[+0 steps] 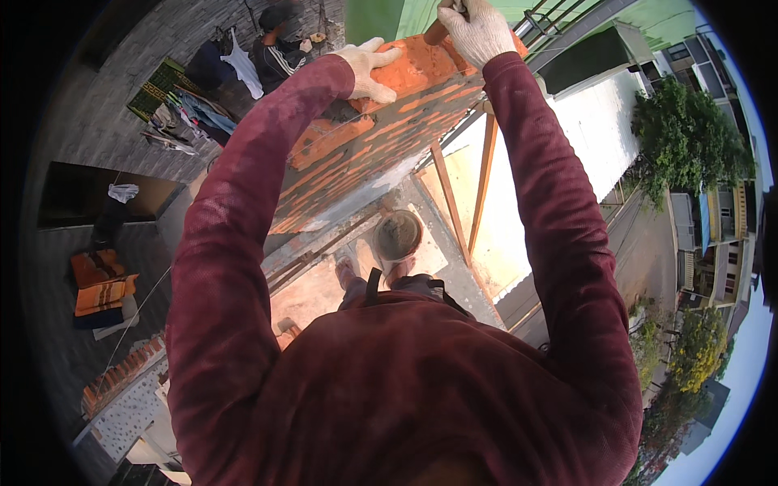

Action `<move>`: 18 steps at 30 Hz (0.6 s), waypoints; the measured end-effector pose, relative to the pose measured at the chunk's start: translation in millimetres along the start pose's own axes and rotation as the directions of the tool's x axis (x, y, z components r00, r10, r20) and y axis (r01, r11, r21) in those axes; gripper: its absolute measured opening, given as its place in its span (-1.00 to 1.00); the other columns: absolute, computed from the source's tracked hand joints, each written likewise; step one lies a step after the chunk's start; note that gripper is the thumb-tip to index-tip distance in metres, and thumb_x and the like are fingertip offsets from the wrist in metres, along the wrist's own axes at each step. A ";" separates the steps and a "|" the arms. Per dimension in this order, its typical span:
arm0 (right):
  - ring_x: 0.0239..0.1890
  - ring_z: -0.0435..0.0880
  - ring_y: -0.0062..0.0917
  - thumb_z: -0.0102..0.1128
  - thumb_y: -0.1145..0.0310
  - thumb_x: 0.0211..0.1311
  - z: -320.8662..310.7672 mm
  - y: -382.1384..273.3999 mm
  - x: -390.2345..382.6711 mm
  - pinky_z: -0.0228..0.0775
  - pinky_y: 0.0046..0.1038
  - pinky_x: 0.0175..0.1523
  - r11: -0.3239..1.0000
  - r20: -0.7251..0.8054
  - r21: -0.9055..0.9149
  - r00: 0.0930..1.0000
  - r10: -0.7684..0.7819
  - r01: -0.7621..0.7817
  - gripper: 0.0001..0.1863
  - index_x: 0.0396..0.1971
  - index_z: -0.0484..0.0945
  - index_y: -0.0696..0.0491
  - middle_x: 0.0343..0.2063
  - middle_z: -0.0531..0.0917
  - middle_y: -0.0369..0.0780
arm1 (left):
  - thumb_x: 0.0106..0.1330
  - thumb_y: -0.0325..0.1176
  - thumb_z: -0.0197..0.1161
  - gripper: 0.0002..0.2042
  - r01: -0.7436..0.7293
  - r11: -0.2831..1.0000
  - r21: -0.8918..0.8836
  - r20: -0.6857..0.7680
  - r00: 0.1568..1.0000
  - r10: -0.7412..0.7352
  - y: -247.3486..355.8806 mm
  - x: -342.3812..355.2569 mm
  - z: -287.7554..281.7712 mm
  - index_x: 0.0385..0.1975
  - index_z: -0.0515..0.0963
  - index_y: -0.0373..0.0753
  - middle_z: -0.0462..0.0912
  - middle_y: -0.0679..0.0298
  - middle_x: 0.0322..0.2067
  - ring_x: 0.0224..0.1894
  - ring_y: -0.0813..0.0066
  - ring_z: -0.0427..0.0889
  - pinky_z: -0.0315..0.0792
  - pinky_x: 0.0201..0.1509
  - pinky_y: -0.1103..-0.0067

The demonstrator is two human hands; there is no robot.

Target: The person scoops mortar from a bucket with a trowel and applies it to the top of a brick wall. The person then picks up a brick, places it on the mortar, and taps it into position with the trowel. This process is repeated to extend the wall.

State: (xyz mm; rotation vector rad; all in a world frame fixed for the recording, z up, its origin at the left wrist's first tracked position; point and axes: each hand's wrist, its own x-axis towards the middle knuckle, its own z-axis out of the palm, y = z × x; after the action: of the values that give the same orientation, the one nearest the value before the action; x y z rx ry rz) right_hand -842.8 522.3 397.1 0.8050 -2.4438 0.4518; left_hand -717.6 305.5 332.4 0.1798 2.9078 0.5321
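Note:
My left hand (366, 69), in a whitish knit glove, rests with spread fingers on the near left end of an orange brick (417, 65) atop a brick wall (381, 154). At the brick's far right end, my right hand (480, 32), gloved alike, is closed around a tool with a brown, rounded handle (436, 32). The rest of that tool is hidden by the hand and the frame's top edge. Grey mortar shows between the wall's courses.
A round bucket (398, 235) of grey mix stands by my feet on a narrow platform. Wooden braces (486, 178) lean right of the wall. Far below left, a person (279, 53) sits near hanging clothes (241, 65). A street (648, 251) lies below right.

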 end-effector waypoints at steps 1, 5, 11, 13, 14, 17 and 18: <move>0.29 0.45 -0.10 0.24 -0.10 0.28 -36.0 -25.0 6.9 0.25 -0.16 0.38 0.958 0.207 0.266 0.977 0.051 -0.106 -0.36 0.12 0.59 0.13 0.19 0.54 0.07 | 0.05 0.17 0.39 -0.01 0.016 1.000 -0.020 0.024 1.000 -0.016 -4.5 -2.5 -5.0 0.56 0.16 0.16 -0.05 -0.06 0.58 0.51 -0.20 0.20 0.16 0.55 0.16; 0.11 0.56 -0.17 0.28 -0.07 0.26 -39.6 8.5 12.3 0.37 -0.12 0.21 0.904 0.203 0.424 0.978 -0.039 -0.051 -0.47 -0.01 0.60 0.06 0.08 0.61 -0.02 | 0.05 0.20 0.38 0.01 -0.003 0.999 0.037 -0.018 1.000 0.003 13.4 4.6 -7.6 0.57 0.15 0.11 -0.06 -0.06 0.58 0.51 -0.22 0.19 0.09 0.57 0.11; 0.18 0.54 -0.10 0.24 -0.16 0.27 -40.3 -26.7 15.9 0.37 -0.09 0.25 0.995 0.367 -0.060 0.925 0.096 -0.079 -0.28 0.33 0.44 -0.07 0.26 0.52 -0.03 | 0.11 0.32 0.39 0.05 -0.044 0.998 0.054 -0.182 0.982 0.053 -18.5 12.5 2.9 0.57 0.11 -0.03 0.06 0.02 0.56 0.50 -0.07 0.25 0.27 0.51 0.24; 0.06 0.60 -0.21 0.22 -0.08 0.32 -24.8 -19.2 8.5 0.42 -0.13 0.16 0.999 -0.041 0.037 0.999 0.028 -0.027 -0.45 0.16 0.58 -0.03 0.09 0.64 -0.09 | 0.14 0.29 0.40 0.00 -0.050 0.997 -0.053 -0.284 0.958 0.033 -35.1 12.7 2.6 0.55 0.18 -0.04 0.20 -0.01 0.51 0.47 -0.05 0.31 0.30 0.49 0.27; 0.00 0.63 -0.26 0.21 -0.04 0.35 -18.4 -16.9 6.0 0.44 -0.16 0.12 0.997 -0.240 0.081 0.971 0.006 0.014 -0.52 0.08 0.65 -0.02 0.01 0.70 -0.11 | 0.16 0.27 0.41 -0.03 -0.053 0.992 -0.111 -0.327 0.945 0.014 -41.7 11.4 5.8 0.53 0.21 -0.05 0.27 -0.02 0.48 0.46 -0.03 0.34 0.31 0.48 0.29; -0.13 0.68 -0.51 0.12 0.17 0.43 -89.3 -62.2 6.5 0.50 -0.34 0.05 0.758 0.386 0.602 0.923 -0.001 -0.251 -0.63 -0.43 0.78 0.08 -0.45 0.76 -0.23 | 0.22 0.11 0.45 -0.18 0.081 0.956 -0.282 -0.279 0.947 -0.162 -38.0 -15.5 16.6 0.44 0.37 -0.16 0.53 0.00 0.31 0.35 0.09 0.51 0.35 0.43 0.38; -0.10 0.67 -0.47 0.15 0.14 0.40 -91.2 -63.4 7.2 0.49 -0.33 0.06 0.746 0.379 0.624 0.925 -0.026 -0.234 -0.66 -0.30 0.79 0.07 -0.33 0.78 -0.21 | 0.24 0.06 0.46 -0.21 0.091 0.943 -0.320 -0.300 0.935 -0.192 -36.7 -15.5 14.7 0.43 0.39 -0.19 0.57 0.00 0.28 0.33 0.13 0.54 0.36 0.42 0.41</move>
State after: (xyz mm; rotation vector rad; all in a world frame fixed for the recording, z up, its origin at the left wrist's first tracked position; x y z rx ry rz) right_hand -774.1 512.1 484.1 1.1108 -2.6896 1.3901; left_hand -702.7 274.1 308.0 -0.1814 3.0630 1.0602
